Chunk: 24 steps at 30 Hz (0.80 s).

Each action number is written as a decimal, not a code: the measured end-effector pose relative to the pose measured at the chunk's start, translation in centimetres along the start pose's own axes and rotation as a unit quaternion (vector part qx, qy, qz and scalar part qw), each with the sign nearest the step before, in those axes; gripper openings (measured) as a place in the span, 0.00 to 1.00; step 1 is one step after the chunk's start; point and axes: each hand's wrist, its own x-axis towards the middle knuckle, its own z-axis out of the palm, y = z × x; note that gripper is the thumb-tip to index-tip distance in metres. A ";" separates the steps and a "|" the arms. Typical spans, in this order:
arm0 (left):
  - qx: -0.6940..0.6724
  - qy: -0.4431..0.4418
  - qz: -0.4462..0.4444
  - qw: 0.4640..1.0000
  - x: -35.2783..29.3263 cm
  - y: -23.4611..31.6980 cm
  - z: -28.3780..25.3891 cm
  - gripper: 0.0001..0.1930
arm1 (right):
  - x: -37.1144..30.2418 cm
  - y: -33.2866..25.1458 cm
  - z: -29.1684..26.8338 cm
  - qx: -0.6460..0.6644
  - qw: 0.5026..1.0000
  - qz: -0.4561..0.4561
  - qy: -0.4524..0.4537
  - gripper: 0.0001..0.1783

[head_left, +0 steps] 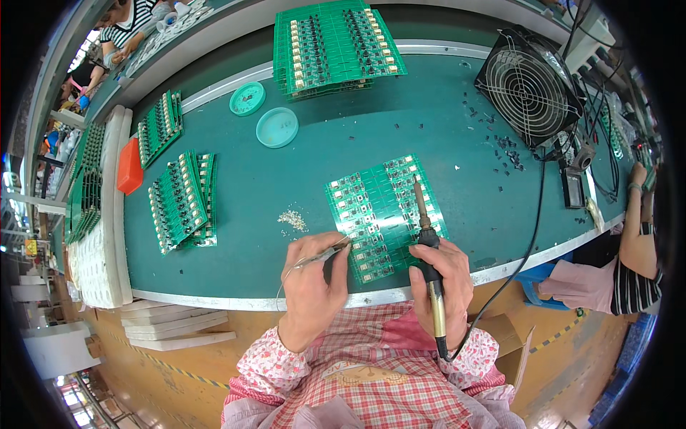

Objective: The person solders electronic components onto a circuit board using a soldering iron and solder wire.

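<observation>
A green circuit board panel [379, 214] with rows of small white and black parts lies flat on the bench in front of me. My right hand [444, 282] is wrapped around a soldering iron [435, 304], whose tip points away from me over the panel's right row. Whether the tip touches a part cannot be made out. At the panel's left edge, my left hand [314, 275] is closed on slim metal tweezers [323, 255], their points near the left row. A thin wire loops beside that hand. Tiny pale parts [293, 220] lie in a pile left of the panel.
Stacked boards stand at the back [339, 53] and left [182, 204]. Two round green dishes [277, 128] sit behind the pile. A black fan [529, 89] stands back right, near scattered black bits [507, 154]. The iron's cord [527, 257] runs right. Other people sit nearby.
</observation>
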 end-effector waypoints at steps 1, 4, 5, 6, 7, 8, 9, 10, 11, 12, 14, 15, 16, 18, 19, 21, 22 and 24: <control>0.001 0.000 0.000 1.000 0.0 0.0 0.0 0.09 | 0.0 0.0 0.0 0.002 1.000 0.003 -0.003 0.22; 0.005 -0.003 0.000 1.000 0.0 0.0 0.0 0.09 | 0.0 -0.1 -0.1 0.008 1.000 0.007 -0.008 0.22; 0.006 -0.005 -0.002 1.000 0.0 0.0 0.0 0.09 | 0.0 -0.1 -0.2 0.012 1.000 0.008 -0.011 0.21; 0.006 -0.007 -0.003 1.000 0.0 0.0 0.1 0.09 | 0.0 -0.1 -0.2 0.012 1.000 0.008 -0.011 0.21; 0.007 -0.006 -0.003 1.000 0.0 0.0 0.0 0.09 | 0.0 -0.1 -0.3 0.027 1.000 0.010 -0.009 0.21; 0.005 -0.008 -0.002 1.000 0.0 0.0 0.0 0.08 | -0.1 0.0 -0.3 0.042 0.999 0.012 -0.007 0.21; 0.004 -0.010 -0.001 1.000 0.0 0.0 0.0 0.08 | -0.2 -0.1 -0.3 0.043 0.999 0.011 -0.007 0.21; 0.003 -0.010 -0.001 1.000 0.1 0.0 0.0 0.08 | -0.3 -0.1 -0.4 0.066 0.998 0.022 0.001 0.19; 0.003 -0.010 -0.002 1.000 0.1 0.1 0.0 0.08 | -0.4 -0.2 -0.5 0.089 0.995 0.033 0.008 0.17; 0.003 -0.011 -0.004 1.000 0.1 0.1 0.0 0.08 | -0.6 -0.3 -0.8 0.088 0.996 0.033 0.009 0.17; 0.004 -0.013 -0.003 1.000 0.1 0.1 0.0 0.08 | -1.2 -0.4 -1.2 0.185 0.979 0.090 -0.005 0.13; 0.005 -0.016 -0.001 1.000 0.1 0.1 0.0 0.08 | -1.7 -0.3 -1.0 0.243 0.962 0.121 0.009 0.10; 0.005 -0.015 -0.001 1.000 0.1 0.1 -0.1 0.08 | -1.7 -0.4 -1.0 0.243 0.962 0.120 0.009 0.10; 0.007 -0.011 0.008 1.000 0.1 0.0 -0.1 0.09 | -1.5 -0.5 -1.2 0.345 0.929 0.134 -0.003 0.10; 0.007 -0.010 0.008 1.000 0.2 0.0 -0.1 0.09 | -1.3 -0.6 -1.2 0.345 0.929 0.134 -0.003 0.10; 0.003 -0.010 0.001 1.000 0.2 0.0 -0.1 0.09 | -0.9 -0.8 -1.2 0.348 0.931 0.107 -0.017 0.09; 0.003 -0.010 0.001 1.000 0.2 0.0 0.0 0.09 | -0.9 -0.7 -1.2 0.348 0.931 0.107 -0.017 0.09; 0.003 -0.008 0.001 1.000 0.2 0.0 0.0 0.10 | -0.9 -0.6 -1.2 0.350 0.932 0.090 -0.028 0.10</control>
